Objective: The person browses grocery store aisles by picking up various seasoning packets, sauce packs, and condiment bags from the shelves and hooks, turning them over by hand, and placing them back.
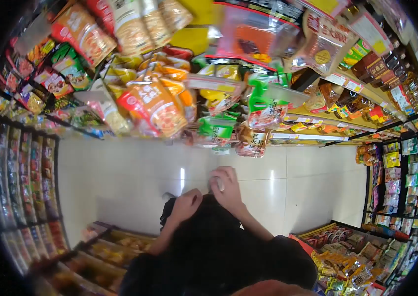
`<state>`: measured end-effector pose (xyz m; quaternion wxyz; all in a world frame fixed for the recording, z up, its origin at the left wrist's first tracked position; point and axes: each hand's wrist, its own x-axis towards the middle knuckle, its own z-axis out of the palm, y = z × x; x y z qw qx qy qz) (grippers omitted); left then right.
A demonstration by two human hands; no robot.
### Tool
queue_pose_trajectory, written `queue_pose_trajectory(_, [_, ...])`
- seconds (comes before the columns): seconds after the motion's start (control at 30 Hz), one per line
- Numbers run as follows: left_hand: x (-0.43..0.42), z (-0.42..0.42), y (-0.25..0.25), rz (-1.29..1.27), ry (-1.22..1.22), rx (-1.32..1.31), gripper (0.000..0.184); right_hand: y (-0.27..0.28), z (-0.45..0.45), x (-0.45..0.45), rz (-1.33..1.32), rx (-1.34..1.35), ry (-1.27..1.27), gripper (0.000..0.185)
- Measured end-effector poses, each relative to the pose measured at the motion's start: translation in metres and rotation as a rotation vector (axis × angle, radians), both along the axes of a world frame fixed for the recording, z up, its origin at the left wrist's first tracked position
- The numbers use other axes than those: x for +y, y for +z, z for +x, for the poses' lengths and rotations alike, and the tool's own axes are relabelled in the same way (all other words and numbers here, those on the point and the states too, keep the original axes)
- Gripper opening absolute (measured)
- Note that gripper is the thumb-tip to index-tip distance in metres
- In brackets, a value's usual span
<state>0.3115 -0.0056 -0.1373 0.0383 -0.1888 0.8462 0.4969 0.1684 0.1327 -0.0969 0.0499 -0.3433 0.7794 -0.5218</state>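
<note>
Left hand (187,204) fingers curl in, right hand (226,188) fingers bend loosely; any grip, can't tell. Beyond, apart from both, hang green packet (216,130) and brown packet (252,141); bare floor (317,180) spreads both sides, edged by shelves (26,172).

Hanging packets (157,106) ahead; shelves (26,172) left; racks (406,177) right; floor (120,172) between.

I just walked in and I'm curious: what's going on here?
A person in dark clothes is in a shop aisle, facing hanging food packets. Their left hand and right hand are in front of the body, neither touching the packets. Whether either holds anything is unclear.
</note>
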Motion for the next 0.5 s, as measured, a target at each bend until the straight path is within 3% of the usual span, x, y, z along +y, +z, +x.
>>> queue_pose_trajectory(0.13, [-0.051,0.059,-0.006,-0.097,-0.048,-0.065,0.019,0.011,0.043,-0.049,0.096,-0.067,0.192,0.016])
queue_pose_trajectory(0.27, [-0.105,0.125,-0.008,-0.106,0.019,-0.118,0.022,0.002,0.088,-0.116,0.060,0.079,0.299,0.017])
queue_pose_trajectory(0.4, [-0.156,0.205,-0.028,-0.128,0.212,0.062,0.023,-0.005,0.154,-0.185,0.084,0.029,0.391,0.015])
queue_pose_trajectory(0.5, [-0.199,0.262,-0.039,-0.048,0.361,-0.021,0.026,-0.007,0.204,-0.232,0.102,0.022,0.451,0.017])
